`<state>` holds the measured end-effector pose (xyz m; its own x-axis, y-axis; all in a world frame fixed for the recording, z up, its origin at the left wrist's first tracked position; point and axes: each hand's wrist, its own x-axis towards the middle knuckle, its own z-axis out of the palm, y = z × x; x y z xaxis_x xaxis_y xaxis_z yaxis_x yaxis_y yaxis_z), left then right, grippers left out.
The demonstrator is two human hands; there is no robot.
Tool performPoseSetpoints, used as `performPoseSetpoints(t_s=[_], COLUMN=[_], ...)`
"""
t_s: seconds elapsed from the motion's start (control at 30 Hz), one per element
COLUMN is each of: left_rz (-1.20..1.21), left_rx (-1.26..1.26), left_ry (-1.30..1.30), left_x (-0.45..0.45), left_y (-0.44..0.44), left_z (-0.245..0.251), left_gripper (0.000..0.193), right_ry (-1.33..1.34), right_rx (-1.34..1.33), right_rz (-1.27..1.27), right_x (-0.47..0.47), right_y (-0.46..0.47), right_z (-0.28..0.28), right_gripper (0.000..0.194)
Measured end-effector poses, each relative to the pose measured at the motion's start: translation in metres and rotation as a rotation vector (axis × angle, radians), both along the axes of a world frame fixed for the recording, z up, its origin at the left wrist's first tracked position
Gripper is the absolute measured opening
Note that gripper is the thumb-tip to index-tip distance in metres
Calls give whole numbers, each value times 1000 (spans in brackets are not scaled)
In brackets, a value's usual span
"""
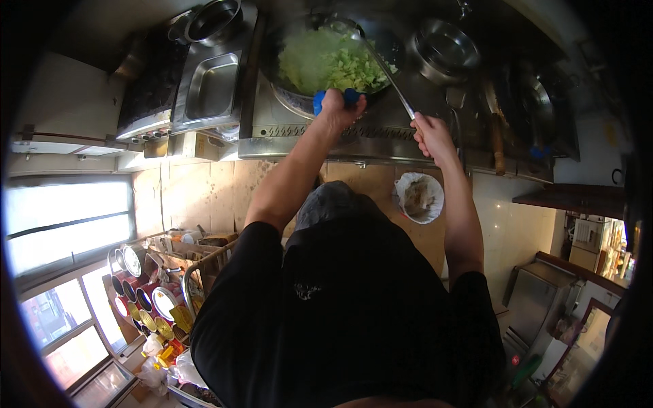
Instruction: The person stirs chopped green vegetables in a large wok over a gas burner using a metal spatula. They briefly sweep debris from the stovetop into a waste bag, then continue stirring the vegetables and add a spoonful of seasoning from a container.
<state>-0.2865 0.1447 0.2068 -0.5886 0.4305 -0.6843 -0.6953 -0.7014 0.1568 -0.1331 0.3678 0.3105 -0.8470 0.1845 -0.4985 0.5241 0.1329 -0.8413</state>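
Note:
Chopped cabbage steams in a large dark wok on the stove. My left hand grips a blue cloth at the wok's near rim. In my right hand is the handle of a long metal ladle, which slants up and left over the greens. The bowl of the ladle rests near the wok's far side, partly veiled by steam.
Stacked metal pots stand right of the wok, with a wooden-handled tool farther right. To the left are a rectangular steel pan and a burner range. A lined bin is on the floor.

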Motion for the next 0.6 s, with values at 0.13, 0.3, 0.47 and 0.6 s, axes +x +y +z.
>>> performPoseSetpoints(t_s=[0.13,0.3,0.47,0.6], left_rz=[13,82,69,72], left_rx=[162,66,-127,92], left_ry=[65,-50,-17,-60], left_x=[50,2,95,72], left_y=[15,-5,20,21], left_z=[114,14,-48,80], left_gripper=[30,36,38,27], right_ry=[98,157,130,171], right_rx=[-100,-162,-213,-171], right_rz=[-81,-121,-202,-207], right_x=[25,28,59,53], right_y=[13,13,22,45], right_z=[10,-9,-15,-7], right_gripper=[39,36,35,37])
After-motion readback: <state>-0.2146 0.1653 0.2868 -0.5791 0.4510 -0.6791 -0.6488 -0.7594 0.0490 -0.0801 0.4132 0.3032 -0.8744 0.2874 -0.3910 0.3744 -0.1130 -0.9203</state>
